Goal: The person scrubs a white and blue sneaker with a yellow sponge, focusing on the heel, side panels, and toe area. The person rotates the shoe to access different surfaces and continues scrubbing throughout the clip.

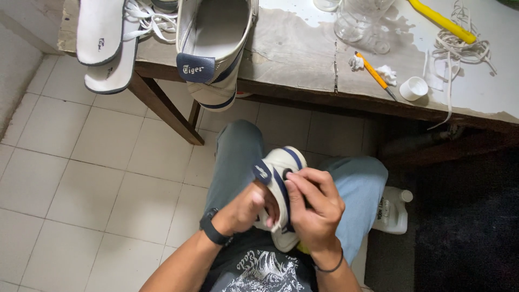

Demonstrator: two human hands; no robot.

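Head view, looking down over the lap. White sneaker with navy trim (281, 184) held above the knees of the blue jeans (357, 189), heel tab turned up and away from the body, presumably so that the heel and side panel face the eyes. Left hand (250, 208) curled around the near side of the shoe from below, fingers closed against it as a cradle; black wristwatch (213, 230) on that wrist. Right hand (313, 208) wrapped over the shoe's outer side, fingertips (294, 181) pressed together against the navy stripe near the heel; whether something small is pinched under them cannot be told. Thin dark band (330, 267) around the right wrist.

Above, on a worn wooden table (303, 59) with peeling white coating: the matching sneaker (213, 48) parked heel outward over the table edge, laces out and mouth open, likely so the inside stays exposed. Two white insoles (105, 43) stacked beside it, overhanging the edge, with loose white laces (146, 21) just behind. Further right, a clear glass jar (357, 19), an orange-handled slim tool (374, 73) lying between two small white wads (385, 73), a small white cap (413, 88), a yellow-handled tool (440, 20), and a second tangle of laces (459, 51), all within arm's reach of the seat. On the pale tiled floor (81, 178), beside the right leg, a translucent plastic jug (392, 211) standing just against the jeans, near a dark mat (465, 232).
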